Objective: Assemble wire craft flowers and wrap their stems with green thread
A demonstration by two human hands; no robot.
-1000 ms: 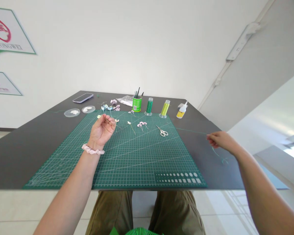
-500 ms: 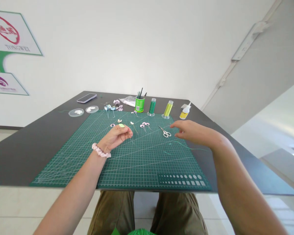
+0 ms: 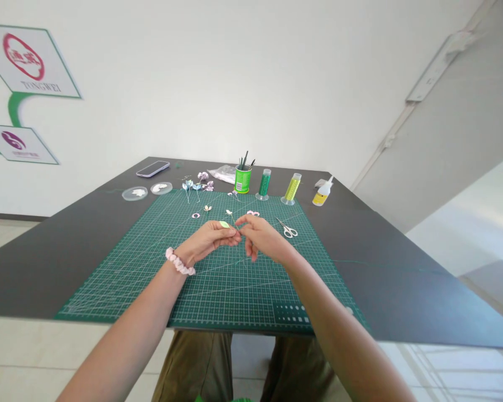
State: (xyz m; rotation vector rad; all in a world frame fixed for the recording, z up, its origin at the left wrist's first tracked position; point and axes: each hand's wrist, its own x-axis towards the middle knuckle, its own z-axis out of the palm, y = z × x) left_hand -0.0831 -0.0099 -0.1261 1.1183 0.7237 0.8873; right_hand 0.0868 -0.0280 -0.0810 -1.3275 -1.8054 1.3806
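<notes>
My left hand (image 3: pixel 209 239), with a pink scrunchie (image 3: pixel 179 262) at the wrist, pinches the thin stem of a small light green leaf (image 3: pixel 224 224) over the cutting mat. Meeting its fingertips from the right is my right hand (image 3: pixel 265 237). Thumb and index finger there are drawn together at the stem; whatever lies between them is too fine to make out. Just beyond the hands lie a small white bud on a wire (image 3: pixel 228 212) and pink flower pieces (image 3: pixel 253 213), partly covered by the right hand. White-handled scissors (image 3: pixel 290 231) rest right of the hands.
A green cutting mat (image 3: pixel 126 279) covers the middle of the dark table. Along the back stand a green can of tools (image 3: pixel 242 181), green thread (image 3: pixel 264 183), yellow-green thread (image 3: pixel 293 187) and a glue bottle (image 3: pixel 322 192). Blue flowers (image 3: pixel 188 185), shallow dishes (image 3: pixel 134 194) and a phone (image 3: pixel 153 168) are left.
My right hand has swung left from beside the scissors to my left fingertips. The left hand keeps hold of the leaf stem. The whole view has shifted slightly.
</notes>
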